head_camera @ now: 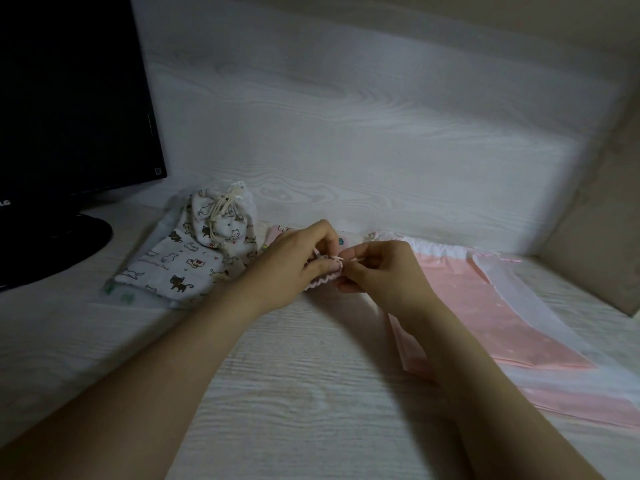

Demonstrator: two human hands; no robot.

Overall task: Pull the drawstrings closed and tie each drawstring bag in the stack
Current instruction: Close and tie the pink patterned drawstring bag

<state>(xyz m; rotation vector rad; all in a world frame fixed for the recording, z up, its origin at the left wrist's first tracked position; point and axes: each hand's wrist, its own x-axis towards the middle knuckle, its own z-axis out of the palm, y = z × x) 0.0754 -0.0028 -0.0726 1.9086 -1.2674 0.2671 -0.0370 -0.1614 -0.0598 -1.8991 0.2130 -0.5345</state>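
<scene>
Two bare forearms reach in from the near edge over a pale wood-grain table [311, 393] and meet at its middle. The left hand [298, 261] has its fingers curled round the gathered, ruffled mouth of a small pink bag [320, 281], which is held just above the tabletop between the two hands. The right hand [377, 268] touches it from the other side, thumb and forefinger pinching a thin pink drawstring [338, 259] that comes out of the bag's mouth. To the right, partly under the right forearm, flat pink bags [467, 306] lie stacked on the table with a white translucent bag [516, 296] across them, their mouths towards the far wall. To the left of the left hand lies a pile of cat-print cloth bags [173, 268]; on its far end sits a tied cat-print bag [225, 220], its neck gathered by a cream cord [225, 202]. Further left stands a dark monitor [69, 98] on a round black base [69, 244]. A white wood-grain back panel [346, 116] rises behind the table.
</scene>
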